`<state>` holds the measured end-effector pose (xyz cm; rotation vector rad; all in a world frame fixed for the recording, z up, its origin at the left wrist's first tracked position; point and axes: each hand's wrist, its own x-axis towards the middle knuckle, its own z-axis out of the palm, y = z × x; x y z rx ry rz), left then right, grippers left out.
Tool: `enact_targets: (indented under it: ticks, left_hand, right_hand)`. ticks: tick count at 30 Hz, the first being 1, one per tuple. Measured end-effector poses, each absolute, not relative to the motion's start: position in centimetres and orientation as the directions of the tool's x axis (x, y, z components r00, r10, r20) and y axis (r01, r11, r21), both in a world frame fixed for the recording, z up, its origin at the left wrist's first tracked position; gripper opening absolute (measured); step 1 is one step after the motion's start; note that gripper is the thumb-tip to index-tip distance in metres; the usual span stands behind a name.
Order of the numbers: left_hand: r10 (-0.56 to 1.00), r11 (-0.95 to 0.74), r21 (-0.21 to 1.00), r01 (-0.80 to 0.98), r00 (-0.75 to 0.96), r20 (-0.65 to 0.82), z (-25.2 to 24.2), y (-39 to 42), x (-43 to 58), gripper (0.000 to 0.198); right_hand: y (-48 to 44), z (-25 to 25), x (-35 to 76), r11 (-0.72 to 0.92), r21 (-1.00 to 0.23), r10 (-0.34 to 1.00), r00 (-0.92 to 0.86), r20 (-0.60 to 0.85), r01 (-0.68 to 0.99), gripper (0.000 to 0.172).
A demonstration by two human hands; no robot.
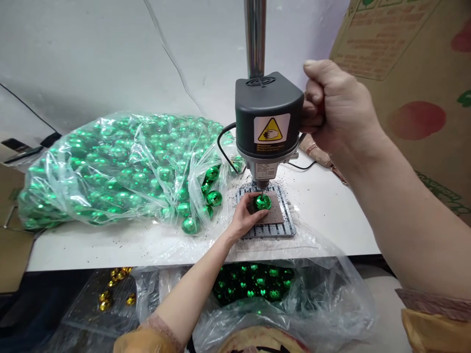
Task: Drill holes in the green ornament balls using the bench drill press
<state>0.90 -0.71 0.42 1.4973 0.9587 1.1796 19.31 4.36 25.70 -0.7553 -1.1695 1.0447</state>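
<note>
My left hand pinches a shiny green faceted ball between thumb and fingers. The ball rests on a small brown board that lies on the slotted metal base of a bench drill press. Directly above, the drill's chuck is lowered, and its thin bit meets the top of the ball. Up at the right side of the black motor housing, my right hand is closed with curled fingers around the drill press handle, which the hand itself largely hides.
A large clear bag of green balls fills the left of the white table, with several loose balls at its mouth. Dark shavings surround the base. Below the front edge, another plastic bag holds green balls. Gold balls lie lower left. A cardboard box stands right.
</note>
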Motion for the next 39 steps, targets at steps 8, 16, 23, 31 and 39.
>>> enact_targets:
  ticks: [8,16,23,31,39]
  left_hand:
    - [0.952,-0.225,0.974,0.008,0.214,0.219,0.1,-0.8,1.0,0.057]
    - [0.948,-0.245,0.968,0.046,0.221,0.23,-0.2,-0.6,0.8,0.056]
    - [0.948,-0.246,0.967,0.064,0.221,0.227,-0.2,-0.7,0.8,0.056]
    - [0.95,-0.234,0.971,0.042,0.22,0.219,0.1,-0.9,0.9,0.057]
    - [0.949,-0.237,0.971,0.041,0.221,0.223,0.3,-0.9,0.9,0.056]
  right_hand:
    - [0.8,23.6,18.3,0.567,-0.776,0.824,0.18,0.537,-0.276,0.053]
    - [-1.4,19.1,18.1,0.828,-0.539,0.56,0.273,0.782,-0.153,0.058]
    - [-1.4,17.6,18.2,0.896,-0.435,0.442,0.245,0.863,-0.082,0.056]
    - [-1.8,16.4,19.2,0.896,-0.442,0.445,0.132,0.886,-0.054,0.047]
    - [-1.8,15.0,18.7,0.923,-0.384,0.368,0.208,0.906,0.04,0.045]
